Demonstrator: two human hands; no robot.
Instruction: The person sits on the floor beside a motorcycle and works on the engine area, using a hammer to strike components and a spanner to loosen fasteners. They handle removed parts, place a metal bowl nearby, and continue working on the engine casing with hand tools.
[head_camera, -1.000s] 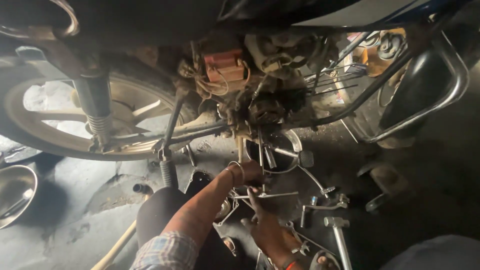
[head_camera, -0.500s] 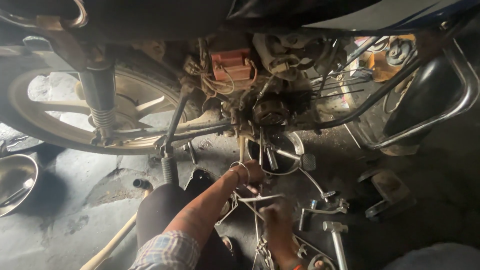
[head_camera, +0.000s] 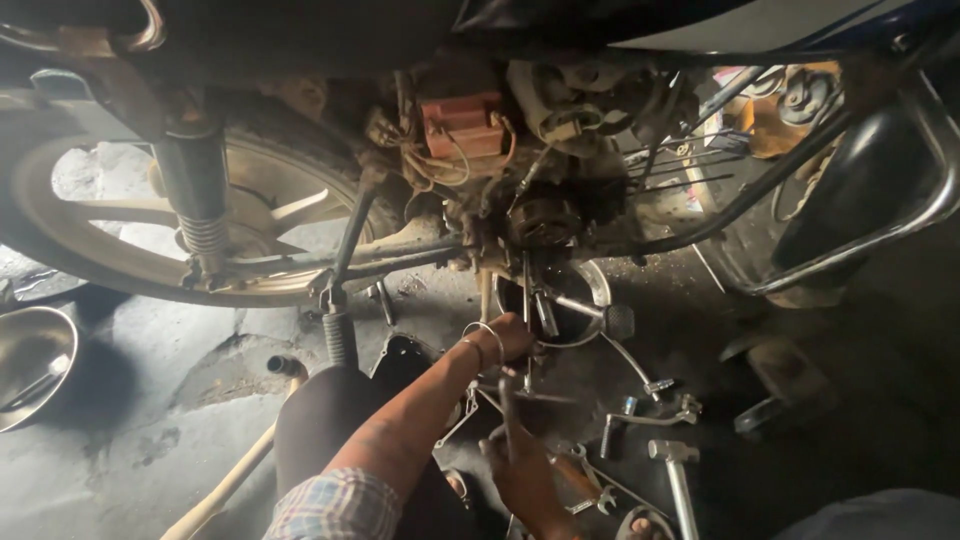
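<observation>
Head view, looking down under a motorcycle with its side stripped. Left hand (head_camera: 508, 338) reaching up beneath the engine underside (head_camera: 540, 222), wrist ringed by thin bangles (head_camera: 478, 345), fingers curled in against the grimy metal parts just below the engine; holding something there or only pressing, cannot tell in the dark. Right hand (head_camera: 522, 468) lower and nearer, fingers closed around a slim dark tool shaft (head_camera: 507, 400) that stands roughly upright and points toward the left hand. Checked shirt cuff (head_camera: 335, 505) at the bottom edge.

Above the hands, an orange-brown box (head_camera: 462, 122) with a tangle of wires. To the left, the spoked rear wheel (head_camera: 130, 235) with a shock absorber spring (head_camera: 205, 235) in front of it. Round metal bowl (head_camera: 565, 305) on the floor right behind the left hand. Loose wrenches and sockets (head_camera: 655, 415) scattered on the concrete to the right, a hammer (head_camera: 675, 470) near them. Shiny steel dish (head_camera: 35, 365) at far left, well apart.
</observation>
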